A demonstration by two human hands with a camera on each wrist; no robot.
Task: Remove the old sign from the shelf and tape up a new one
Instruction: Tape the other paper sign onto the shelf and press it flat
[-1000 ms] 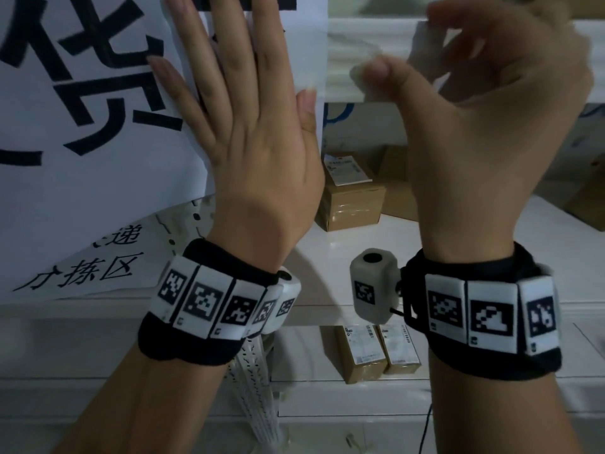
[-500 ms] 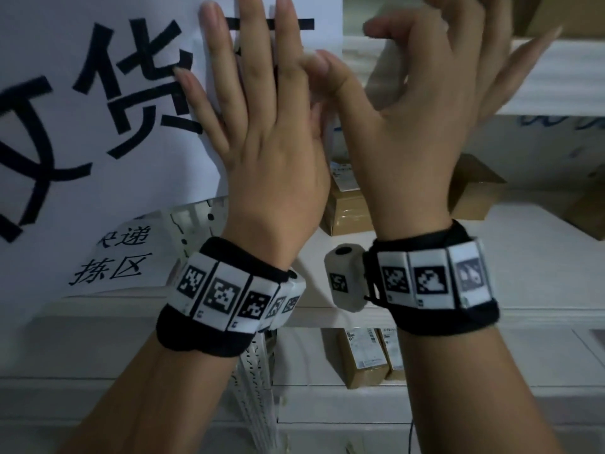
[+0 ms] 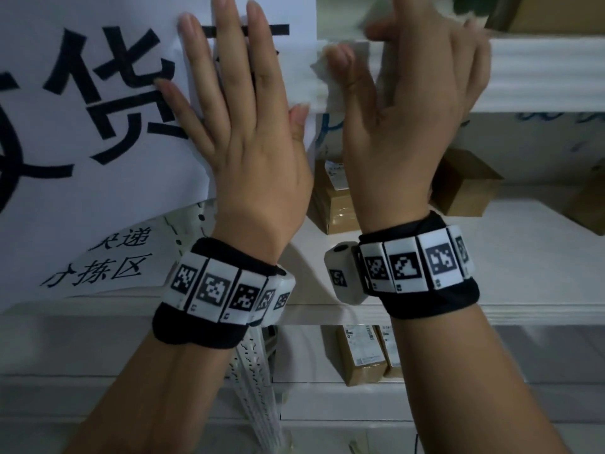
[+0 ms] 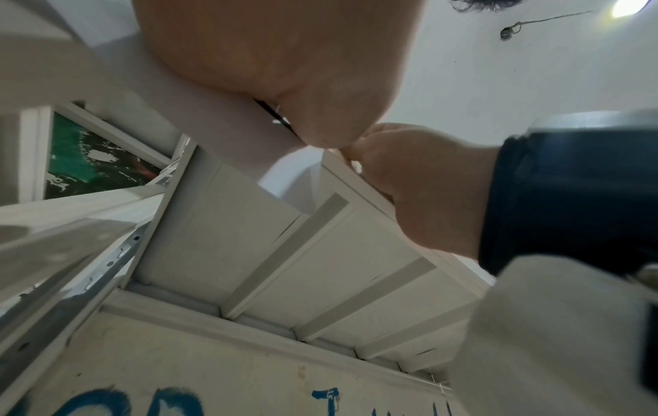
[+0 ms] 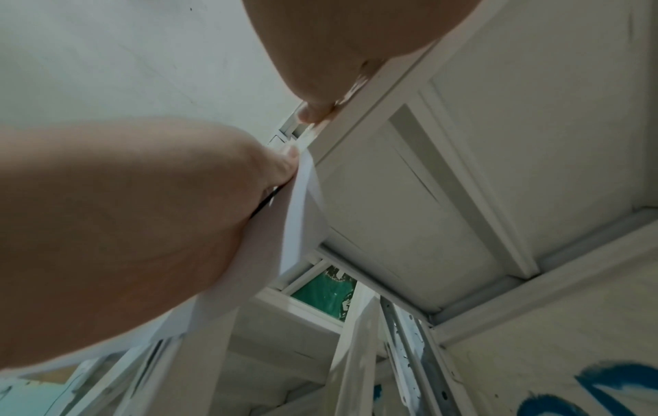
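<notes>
Flat-fingered left hand (image 3: 248, 149) presses the white paper sign with black characters (image 3: 98, 103) near its right edge; right hand (image 3: 406, 126) pinches crumpled translucent tape (image 3: 330, 80) against the white metal shelf (image 3: 540, 77) lip, fingertips partly hidden.

The left hand (image 3: 248, 152) lies flat against a white sign (image 3: 82, 132) that covers the shelf opening ahead of it. Just right of it, the right hand (image 3: 415, 126) meets the upper shelf's front edge (image 3: 540, 77). Below the right hand the shelf bay is open, partly filled by cardboard boxes (image 3: 465, 185). A perforated upright post (image 3: 255, 388) stands below the left wrist.
</notes>
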